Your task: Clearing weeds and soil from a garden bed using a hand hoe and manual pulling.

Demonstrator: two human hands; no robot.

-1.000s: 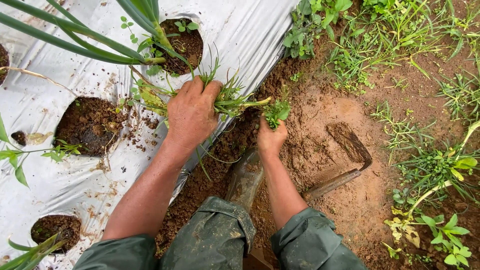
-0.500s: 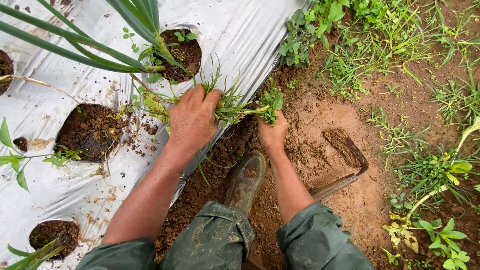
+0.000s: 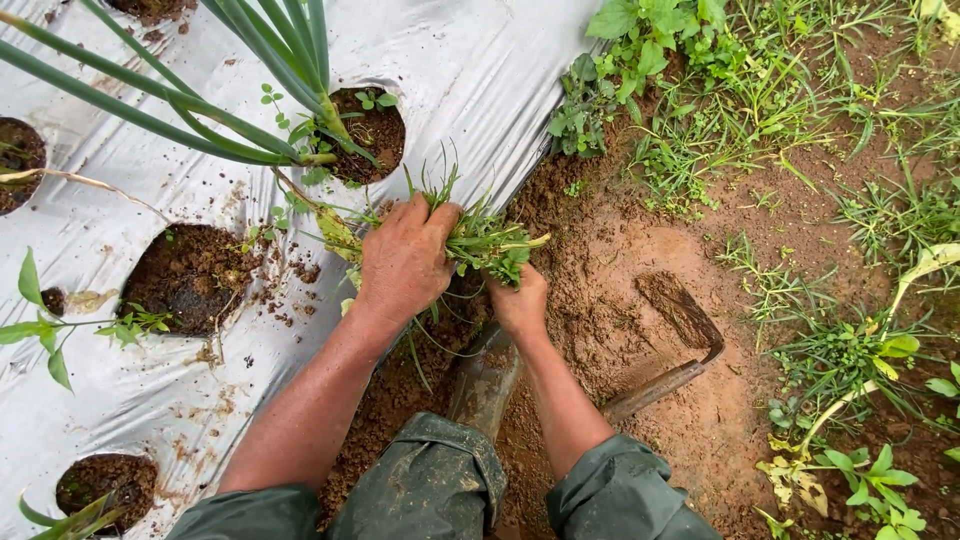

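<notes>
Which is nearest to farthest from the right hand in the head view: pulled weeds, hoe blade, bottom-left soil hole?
1. pulled weeds: held in the right hand, just above it.
2. hoe blade: on bare soil to its right.
3. bottom-left soil hole: in the plastic mulch sheet, far lower left.

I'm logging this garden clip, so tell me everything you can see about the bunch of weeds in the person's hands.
The bunch of weeds is a loose green tuft of thin grassy blades and small leaves, with pale stems and soil-flecked roots trailing below. It lies roughly level at the edge of the silver plastic sheet. The left hand grips it from above; the right hand touches its right end.
</notes>
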